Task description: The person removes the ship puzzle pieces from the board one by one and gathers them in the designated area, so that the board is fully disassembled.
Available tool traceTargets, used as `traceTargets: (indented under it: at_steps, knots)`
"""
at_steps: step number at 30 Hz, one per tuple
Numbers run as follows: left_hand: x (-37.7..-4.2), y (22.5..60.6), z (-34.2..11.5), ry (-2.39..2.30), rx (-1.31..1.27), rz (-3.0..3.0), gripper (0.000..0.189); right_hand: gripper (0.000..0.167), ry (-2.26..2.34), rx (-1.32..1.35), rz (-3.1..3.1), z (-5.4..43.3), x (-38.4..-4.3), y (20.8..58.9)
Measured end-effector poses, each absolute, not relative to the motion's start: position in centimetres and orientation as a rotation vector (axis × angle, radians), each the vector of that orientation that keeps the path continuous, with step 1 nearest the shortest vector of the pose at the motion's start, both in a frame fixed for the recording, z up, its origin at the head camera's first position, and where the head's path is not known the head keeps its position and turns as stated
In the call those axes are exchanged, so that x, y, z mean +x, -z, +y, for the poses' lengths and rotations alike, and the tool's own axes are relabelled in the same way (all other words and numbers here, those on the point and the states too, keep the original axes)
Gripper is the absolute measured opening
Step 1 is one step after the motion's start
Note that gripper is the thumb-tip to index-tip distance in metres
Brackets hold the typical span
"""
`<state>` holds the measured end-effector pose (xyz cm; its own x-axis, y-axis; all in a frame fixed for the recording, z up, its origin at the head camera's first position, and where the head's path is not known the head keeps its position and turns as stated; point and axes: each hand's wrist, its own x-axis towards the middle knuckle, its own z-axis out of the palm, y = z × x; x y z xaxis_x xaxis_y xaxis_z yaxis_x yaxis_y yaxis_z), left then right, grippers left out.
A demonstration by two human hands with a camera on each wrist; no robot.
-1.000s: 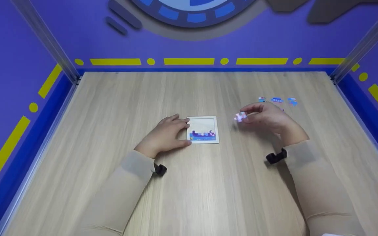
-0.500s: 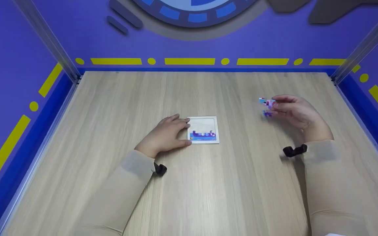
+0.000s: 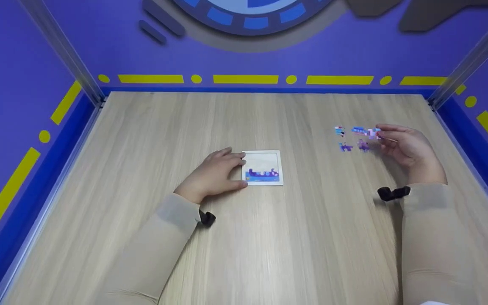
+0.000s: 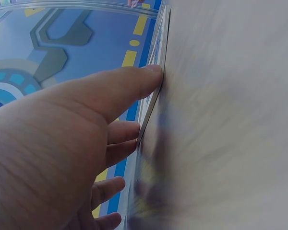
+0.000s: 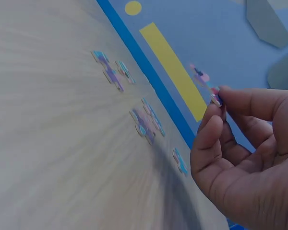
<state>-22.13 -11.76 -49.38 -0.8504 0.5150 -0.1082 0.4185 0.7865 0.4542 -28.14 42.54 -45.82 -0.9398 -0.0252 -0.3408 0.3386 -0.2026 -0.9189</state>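
A small square jigsaw board (image 3: 262, 157) with a white frame lies mid-table, its bottom strip filled with blue and purple picture pieces. My left hand (image 3: 212, 174) rests at the board's left side, thumb at the lower corner and fingertips at the upper one. In the left wrist view the thumb (image 4: 134, 86) touches the board's edge. My right hand (image 3: 413, 148) pinches a pink and white jigsaw piece (image 5: 201, 76) between thumb and fingertips, held above the table. Near it lie loose jigsaw pieces (image 3: 345, 147), blue, purple and pink; the hand may hide part of the group.
The wooden table (image 3: 163, 123) is closed in by a blue-purple back wall (image 3: 248, 63) and side walls with yellow marks. A black wrist strap (image 3: 393, 193) sits by the right sleeve, another black strap (image 3: 207, 218) by the left.
My right hand has moved rightward with the pinched piece, away from the board to the loose pieces, uncovering several of them. The left hand and board have stayed put.
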Motion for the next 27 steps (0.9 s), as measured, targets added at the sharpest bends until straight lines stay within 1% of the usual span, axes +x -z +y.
traceTargets:
  at_steps: [10,14,23,27]
  knots:
    - [-22.1,49.4,-11.7,-0.624,0.739,2.753,0.071,0.012,1.972,0.548,2.139,43.7,-27.7,45.9]
    - [-22.1,49.3,-11.8,-0.617,0.742,2.756,0.072,0.011,1.833,0.604,2.271,44.0,-27.6,46.1]
    - [-22.1,49.4,-11.8,-0.609,0.746,2.758,0.071,0.012,1.616,0.678,2.464,44.3,-27.8,46.7]
    - [-22.1,49.4,-11.8,-0.609,0.737,2.756,0.072,0.020,1.566,0.696,2.500,44.1,-27.7,46.7]
